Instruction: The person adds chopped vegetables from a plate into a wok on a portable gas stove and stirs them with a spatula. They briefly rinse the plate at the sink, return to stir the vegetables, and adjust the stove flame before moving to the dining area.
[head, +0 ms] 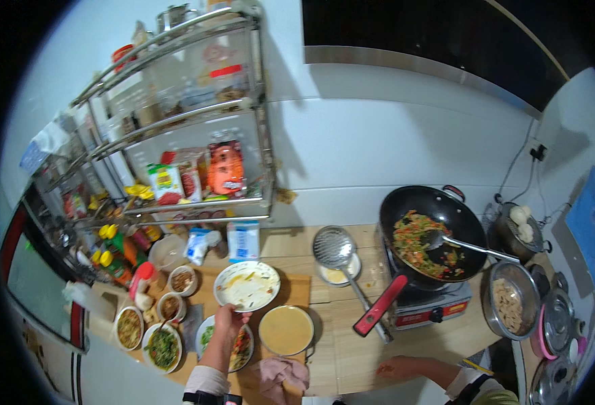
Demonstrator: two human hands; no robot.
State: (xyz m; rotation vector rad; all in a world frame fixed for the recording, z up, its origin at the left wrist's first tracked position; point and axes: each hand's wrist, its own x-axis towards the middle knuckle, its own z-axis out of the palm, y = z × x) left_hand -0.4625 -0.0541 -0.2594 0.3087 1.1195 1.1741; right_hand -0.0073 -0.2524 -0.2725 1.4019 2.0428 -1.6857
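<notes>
My left hand grips the near rim of a white dish, which has a few food scraps and smears inside. Beneath that wrist sits a white bowl of chopped green and red vegetables, partly covered by my forearm. Just right of it stands a round metal pan of yellowish liquid. Low over the counter's front edge, my right hand holds nothing, its fingers loosely bent. Beyond it, a black wok of chopped vegetables rests on a portable gas stove, a metal spatula inside.
A perforated skimmer lies across a small bowl; the wok's red handle points toward me. At right is a steel bowl of pale pieces. Several filled bowls stand left, near a pink cloth and metal rack.
</notes>
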